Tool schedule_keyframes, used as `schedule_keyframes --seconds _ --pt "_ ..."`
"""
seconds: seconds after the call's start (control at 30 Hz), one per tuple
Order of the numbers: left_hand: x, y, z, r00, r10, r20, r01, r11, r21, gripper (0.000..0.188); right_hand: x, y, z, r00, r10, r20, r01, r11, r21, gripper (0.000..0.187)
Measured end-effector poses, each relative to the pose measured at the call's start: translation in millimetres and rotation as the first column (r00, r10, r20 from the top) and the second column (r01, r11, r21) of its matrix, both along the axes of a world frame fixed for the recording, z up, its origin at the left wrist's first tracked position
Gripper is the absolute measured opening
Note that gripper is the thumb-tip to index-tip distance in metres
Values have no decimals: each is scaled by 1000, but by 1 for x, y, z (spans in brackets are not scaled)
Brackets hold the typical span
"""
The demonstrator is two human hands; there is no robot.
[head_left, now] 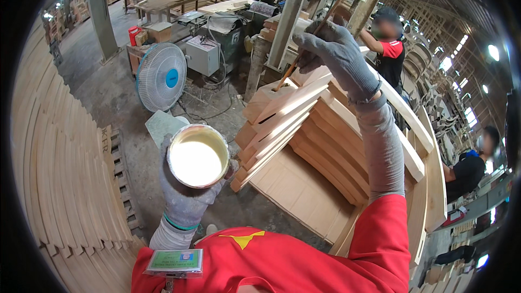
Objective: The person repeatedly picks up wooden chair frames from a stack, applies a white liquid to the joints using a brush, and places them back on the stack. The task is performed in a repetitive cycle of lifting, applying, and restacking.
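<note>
My left hand point(187, 202), in a grey glove, is wrapped round a round tub point(198, 128) holding white, creamy liquid point(195, 157). My right hand point(337, 54), also gloved, is raised and closed on a thin wooden stick point(288, 72). The stick slants down to the left, its lower tip at a dark spot on the end of a curved wooden piece point(265, 97). Several such pale pieces are stacked with their ends toward me, over a wide flat board point(298, 192). The fingertips of my right hand are partly hidden.
A tall stack of curved wooden parts point(65, 168) rises on the left beside a pallet point(124, 179). A fan point(161, 77) stands ahead near a grey electrical box point(203, 56) and floor cables. Two people work at the right, one in red and black point(391, 54), one in black point(468, 173).
</note>
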State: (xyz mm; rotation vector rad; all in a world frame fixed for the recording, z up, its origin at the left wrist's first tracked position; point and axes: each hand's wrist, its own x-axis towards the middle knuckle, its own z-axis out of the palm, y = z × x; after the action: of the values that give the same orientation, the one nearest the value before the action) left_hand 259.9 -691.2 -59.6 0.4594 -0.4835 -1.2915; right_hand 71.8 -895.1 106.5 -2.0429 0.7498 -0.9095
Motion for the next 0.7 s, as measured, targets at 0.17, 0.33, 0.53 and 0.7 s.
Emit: schedule_keyframes --seconds 0.17,0.33,0.53,0.7 --pt "4 -4 -8 963 77 258 -55 995 -89 43 3 -15 -16 993 84 -78 -92 991 -99 28" --pt "7 2 -16 925 160 345 -135 986 -93 39 -6 -17 -2 989 25 -147 -43 992 -120 28" --pt "-2 0 0 985 122 119 -124 992 10 47 8 -11 -11 986 112 -119 -147 929 -339 28" --pt "1 5 2 996 24 -80 -27 999 -41 47 -5 -18 -1 992 45 -119 -54 996 -74 29"
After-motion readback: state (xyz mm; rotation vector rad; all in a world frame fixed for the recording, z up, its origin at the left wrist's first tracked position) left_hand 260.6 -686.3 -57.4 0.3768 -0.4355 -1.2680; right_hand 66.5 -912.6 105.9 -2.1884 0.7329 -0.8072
